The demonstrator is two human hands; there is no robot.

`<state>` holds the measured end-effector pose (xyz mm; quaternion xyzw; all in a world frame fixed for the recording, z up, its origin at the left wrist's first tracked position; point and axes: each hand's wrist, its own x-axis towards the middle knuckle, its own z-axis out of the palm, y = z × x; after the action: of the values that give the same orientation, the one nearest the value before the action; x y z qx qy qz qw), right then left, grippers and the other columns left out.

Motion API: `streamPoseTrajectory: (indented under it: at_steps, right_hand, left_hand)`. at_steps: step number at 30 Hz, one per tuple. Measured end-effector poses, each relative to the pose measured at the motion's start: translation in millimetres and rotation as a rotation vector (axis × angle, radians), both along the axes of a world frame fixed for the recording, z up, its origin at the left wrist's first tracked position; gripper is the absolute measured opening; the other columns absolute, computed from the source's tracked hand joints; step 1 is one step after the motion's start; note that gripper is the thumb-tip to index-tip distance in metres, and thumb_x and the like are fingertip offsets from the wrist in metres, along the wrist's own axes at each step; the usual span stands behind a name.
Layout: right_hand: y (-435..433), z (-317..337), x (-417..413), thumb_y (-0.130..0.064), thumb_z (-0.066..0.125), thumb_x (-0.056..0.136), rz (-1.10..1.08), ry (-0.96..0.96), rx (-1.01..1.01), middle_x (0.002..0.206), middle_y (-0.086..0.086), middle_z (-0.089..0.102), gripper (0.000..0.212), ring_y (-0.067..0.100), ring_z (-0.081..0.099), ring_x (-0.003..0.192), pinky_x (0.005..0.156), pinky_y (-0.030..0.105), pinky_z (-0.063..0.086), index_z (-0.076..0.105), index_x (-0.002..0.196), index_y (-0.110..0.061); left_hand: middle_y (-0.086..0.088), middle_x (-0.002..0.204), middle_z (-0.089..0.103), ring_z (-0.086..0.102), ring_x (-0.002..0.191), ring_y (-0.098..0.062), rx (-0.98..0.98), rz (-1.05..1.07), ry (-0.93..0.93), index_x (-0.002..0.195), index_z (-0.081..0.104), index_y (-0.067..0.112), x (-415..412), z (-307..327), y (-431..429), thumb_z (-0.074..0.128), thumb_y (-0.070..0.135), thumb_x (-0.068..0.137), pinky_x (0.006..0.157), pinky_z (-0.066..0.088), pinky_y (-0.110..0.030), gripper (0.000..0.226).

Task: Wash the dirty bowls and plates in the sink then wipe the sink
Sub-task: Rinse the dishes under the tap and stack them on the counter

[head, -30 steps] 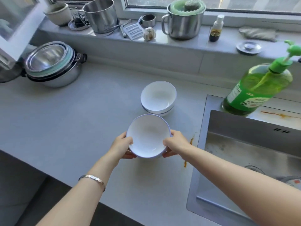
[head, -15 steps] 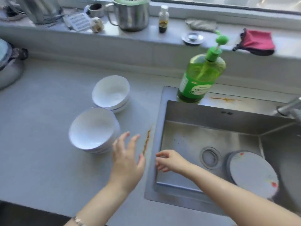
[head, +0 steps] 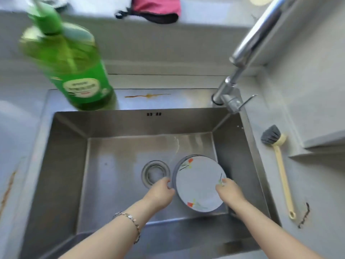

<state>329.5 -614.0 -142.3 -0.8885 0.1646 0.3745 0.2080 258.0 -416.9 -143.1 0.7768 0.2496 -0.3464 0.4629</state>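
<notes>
A white plate (head: 197, 182) with small red and green flower marks lies at the right of the steel sink (head: 115, 165), on top of at least one more plate whose rim shows at its left. My left hand (head: 161, 191) is at the stack's left rim with fingers curled under the edge. My right hand (head: 228, 190) is at the right rim, thumb on the plate's face. The drain (head: 155, 172) sits just left of the plates.
A green dish soap bottle (head: 74, 68) stands on the sink's back left ledge. The tap (head: 248, 51) rises at the back right. A long-handled dish brush (head: 280, 165) lies on the counter to the right. A pink cloth (head: 155, 8) rests on the sill.
Both hands let go of the bowl on the counter and moved right and down into the sink, onto the plates. The view swung from the counter to the sink.
</notes>
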Motion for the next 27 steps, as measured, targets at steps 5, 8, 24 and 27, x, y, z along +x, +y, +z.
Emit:
streamPoseTrajectory:
  at_steps: [5, 8, 24, 27]
  right_hand:
    - [-23, -52, 32, -0.008, 0.041, 0.092, -0.062, 0.089, -0.109, 0.128, 0.022, 0.052, 0.034, 0.035, 0.051, 0.116, 0.081, 0.03, 0.039, 0.041, 0.123, 0.005]
    - [-28, -73, 35, -0.006, 0.041, 0.094, -0.116, 0.066, -0.146, 0.124, 0.022, 0.055, 0.027, 0.036, 0.052, 0.114, 0.082, 0.031, 0.041, 0.047, 0.118, 0.005]
    - [-26, -64, 23, -0.005, 0.051, 0.09, -0.182, -0.24, 0.181, 0.103, 0.012, 0.068, 0.024, 0.026, 0.058, 0.089, 0.071, 0.023, 0.035, 0.06, 0.113, -0.007]
    - [-15, -32, 25, -0.005, 0.053, 0.09, -0.143, -0.364, 0.296, 0.095, 0.013, 0.071, 0.027, 0.028, 0.06, 0.088, 0.066, 0.023, 0.034, 0.058, 0.116, -0.005]
  left_hand:
    - [-0.017, 0.13, 0.054, 0.052, 0.117, -0.032, 0.051, 0.128, 0.113, 0.134, 0.037, 0.001, 46, -65, -33, 0.046, 0.012, 0.094, 0.088, 0.041, -0.029, 0.043]
    - [-0.016, 0.127, 0.056, 0.055, 0.113, -0.031, 0.01, 0.184, 0.127, 0.128, 0.045, 0.001, 58, -92, -39, 0.045, 0.008, 0.094, 0.087, 0.043, -0.03, 0.035]
    - [-0.017, 0.1, 0.062, 0.063, 0.088, -0.036, -0.04, 0.4, -0.009, 0.113, 0.047, 0.017, 42, -60, -14, 0.039, -0.006, 0.091, 0.064, 0.057, -0.049, 0.033]
    - [0.0, 0.093, 0.062, 0.062, 0.076, -0.015, -0.047, 0.457, -0.147, 0.108, 0.047, 0.019, 37, -25, -2, 0.04, -0.008, 0.09, 0.052, 0.058, -0.031, 0.033]
